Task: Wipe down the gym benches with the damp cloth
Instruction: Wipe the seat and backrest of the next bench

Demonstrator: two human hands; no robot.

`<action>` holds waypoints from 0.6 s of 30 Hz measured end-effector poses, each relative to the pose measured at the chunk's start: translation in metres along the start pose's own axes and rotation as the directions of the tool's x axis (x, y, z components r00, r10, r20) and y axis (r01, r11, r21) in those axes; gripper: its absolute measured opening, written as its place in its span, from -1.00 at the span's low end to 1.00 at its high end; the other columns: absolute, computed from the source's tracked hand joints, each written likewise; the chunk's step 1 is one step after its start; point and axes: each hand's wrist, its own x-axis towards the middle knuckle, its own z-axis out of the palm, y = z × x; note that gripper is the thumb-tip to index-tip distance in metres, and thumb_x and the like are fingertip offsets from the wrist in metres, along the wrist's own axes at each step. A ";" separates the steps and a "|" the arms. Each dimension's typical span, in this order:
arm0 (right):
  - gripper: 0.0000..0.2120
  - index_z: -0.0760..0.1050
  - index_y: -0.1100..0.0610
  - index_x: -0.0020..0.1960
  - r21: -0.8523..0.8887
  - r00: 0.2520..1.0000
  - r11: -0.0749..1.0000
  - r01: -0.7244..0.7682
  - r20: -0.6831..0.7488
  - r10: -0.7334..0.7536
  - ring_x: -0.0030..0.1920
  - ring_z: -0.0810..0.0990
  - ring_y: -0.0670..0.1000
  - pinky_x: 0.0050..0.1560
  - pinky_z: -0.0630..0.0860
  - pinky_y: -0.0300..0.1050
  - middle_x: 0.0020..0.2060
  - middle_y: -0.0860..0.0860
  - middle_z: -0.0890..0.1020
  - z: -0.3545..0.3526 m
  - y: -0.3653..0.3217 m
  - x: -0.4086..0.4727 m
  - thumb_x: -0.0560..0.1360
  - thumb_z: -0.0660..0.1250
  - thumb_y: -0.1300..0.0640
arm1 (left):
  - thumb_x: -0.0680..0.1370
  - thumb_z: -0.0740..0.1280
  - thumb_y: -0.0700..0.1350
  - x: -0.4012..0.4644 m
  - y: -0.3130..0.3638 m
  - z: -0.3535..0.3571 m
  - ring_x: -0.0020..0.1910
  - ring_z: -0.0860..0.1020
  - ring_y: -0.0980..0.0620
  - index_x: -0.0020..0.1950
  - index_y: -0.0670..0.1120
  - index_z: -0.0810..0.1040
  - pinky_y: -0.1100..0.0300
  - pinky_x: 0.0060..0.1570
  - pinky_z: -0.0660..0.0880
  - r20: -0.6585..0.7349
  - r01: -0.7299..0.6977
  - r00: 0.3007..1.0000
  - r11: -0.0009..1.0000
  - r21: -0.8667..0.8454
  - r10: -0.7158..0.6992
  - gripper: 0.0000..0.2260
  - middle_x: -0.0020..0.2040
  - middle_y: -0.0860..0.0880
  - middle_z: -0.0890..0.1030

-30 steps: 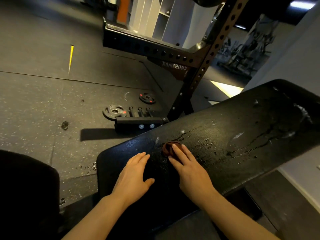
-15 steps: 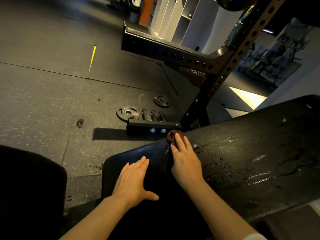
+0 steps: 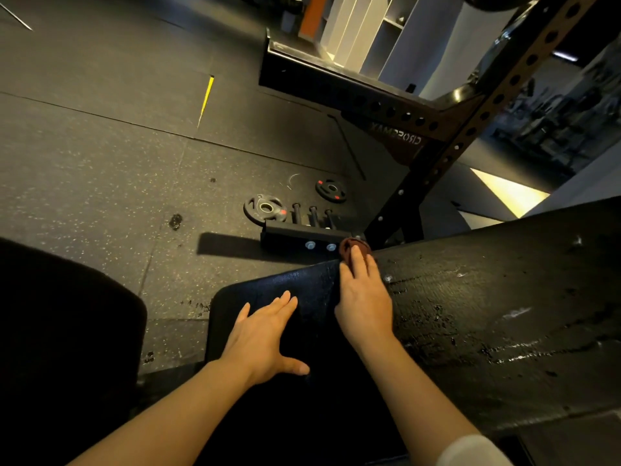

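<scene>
Cloth (image 3: 349, 249) under right hand (image 3: 364, 304) fingertips, bench (image 3: 504, 314) edge

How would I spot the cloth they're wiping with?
Find the long black bench pad on the right. At its far edge, the right hand presses straight fingers on a small bunched cloth. It is reddish-brown, unlike everything dark around it.

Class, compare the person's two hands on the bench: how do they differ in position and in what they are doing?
The right hand reaches to the bench far edge; the left hand lies nearer. The right hand presses the reddish-brown cloth under straight fingers; the left hand touches bare pad, thumb spread. Both lie flat.
</scene>
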 end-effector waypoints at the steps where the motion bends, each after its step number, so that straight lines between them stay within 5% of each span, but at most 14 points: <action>1: -0.37 0.16 0.13 0.53 0.018 0.999 0.999 0.050 0.013 -0.050 0.53 0.01 0.14 0.52 0.08 -0.02 0.56 0.06 -0.02 0.004 -0.013 -0.001 0.51 0.28 0.15 | 0.35 0.45 0.29 0.001 0.000 0.001 0.55 -0.03 0.13 0.59 0.07 -0.11 -0.08 0.51 -0.17 0.003 0.007 1.000 1.000 -0.001 -0.007 0.02 0.59 0.11 -0.09; 6: -0.47 0.23 0.14 0.51 0.039 0.932 0.940 0.339 0.119 -0.341 0.53 0.02 0.12 0.48 0.11 -0.04 0.56 0.03 0.00 0.013 -0.035 -0.002 0.56 0.23 0.17 | 0.37 0.43 0.28 -0.002 0.002 0.003 0.55 -0.09 0.14 0.59 0.05 -0.17 -0.15 0.48 -0.19 0.023 0.040 0.999 0.999 -0.030 -0.039 0.03 0.59 0.12 -0.13; 9: -0.50 0.36 0.09 0.43 0.030 0.954 0.959 0.280 0.101 -0.282 0.52 0.05 0.06 0.45 0.24 -0.09 0.55 -0.04 0.04 0.002 -0.002 -0.002 0.49 0.29 0.21 | 0.41 0.43 0.24 -0.007 0.006 -0.003 0.55 -0.12 0.11 0.59 0.02 -0.13 -0.12 0.48 -0.17 0.043 0.013 0.999 1.000 0.000 -0.013 -0.02 0.59 0.08 -0.15; 14: -0.46 0.27 0.11 0.48 -0.015 0.996 0.996 -0.092 -0.024 0.092 0.53 0.05 0.13 0.44 0.25 -0.02 0.56 0.03 0.04 -0.011 0.036 -0.008 0.52 0.27 0.21 | 0.41 0.49 0.10 -0.002 0.026 -0.019 0.56 -0.09 0.06 0.59 -0.04 -0.02 -0.04 0.52 -0.09 -0.055 -0.068 0.996 0.997 0.032 0.070 -0.07 0.60 0.02 -0.06; 18: -0.48 0.17 0.18 0.52 -0.076 0.993 0.992 0.100 0.068 -0.095 0.51 0.05 0.23 0.47 0.20 0.03 0.56 0.14 -0.04 0.008 -0.012 -0.021 0.59 0.17 0.15 | 0.41 0.50 0.04 0.000 0.039 -0.027 0.54 0.09 0.03 0.56 -0.06 0.12 0.15 0.49 0.04 -0.118 -0.074 0.990 0.997 0.020 0.076 -0.16 0.58 -0.01 0.11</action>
